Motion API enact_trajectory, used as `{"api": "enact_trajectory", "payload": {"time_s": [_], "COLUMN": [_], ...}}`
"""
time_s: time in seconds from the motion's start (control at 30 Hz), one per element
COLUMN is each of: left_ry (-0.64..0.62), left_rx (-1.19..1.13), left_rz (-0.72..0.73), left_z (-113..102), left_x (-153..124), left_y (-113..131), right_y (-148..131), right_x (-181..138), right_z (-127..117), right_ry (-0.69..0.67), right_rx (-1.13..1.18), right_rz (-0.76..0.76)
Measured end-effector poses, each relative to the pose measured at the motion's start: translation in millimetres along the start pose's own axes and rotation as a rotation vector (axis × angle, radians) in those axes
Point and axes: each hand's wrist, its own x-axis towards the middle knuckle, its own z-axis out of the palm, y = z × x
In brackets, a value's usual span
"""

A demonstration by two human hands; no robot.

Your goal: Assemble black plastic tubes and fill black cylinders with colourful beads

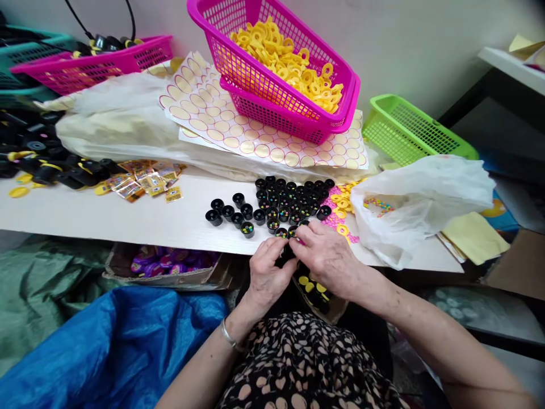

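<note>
My left hand [267,271] and my right hand [327,257] meet at the table's front edge, fingers closed together on a small black cup [286,254] that is mostly hidden between them. Just beyond the fingers stands a cluster of several black cups [284,204], some with coloured beads inside, on the white table [140,218]. Loose yellow rings [342,200] lie to the right of the cups. Below my hands sits a container of black and yellow parts [315,291] on my lap.
A pink basket [238,74] of yellow rings rests on round-sticker sheets [221,122] at the back. A green basket [409,128] and white plastic bag [421,199] are right. Small packets [142,183] and black parts [38,156] lie left. Blue bag [114,341] below.
</note>
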Motion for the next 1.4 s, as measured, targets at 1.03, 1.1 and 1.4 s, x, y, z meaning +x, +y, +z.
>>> {"api": "enact_trajectory", "payload": {"time_s": [1.03,1.1,1.4], "left_ry": [0.47,0.471,0.205], "left_rx": [0.268,0.298,0.684], "left_rz": [-0.5,-0.49,0.137], "left_z": [-57.5,-58.3,-61.2], "left_x": [16.8,17.4,33.6], "left_y": [-100.5,-102.0,-83.4], "right_y": [215.0,212.8,205.5], "right_x": [-93.1,-93.1,-98.3], "right_z": [71.9,71.8,67.5], "right_ry": [-0.221,-0.235,-0.183], "right_rx": [0.059,0.05,0.109], "right_rz": [0.937,0.94,0.914]}}
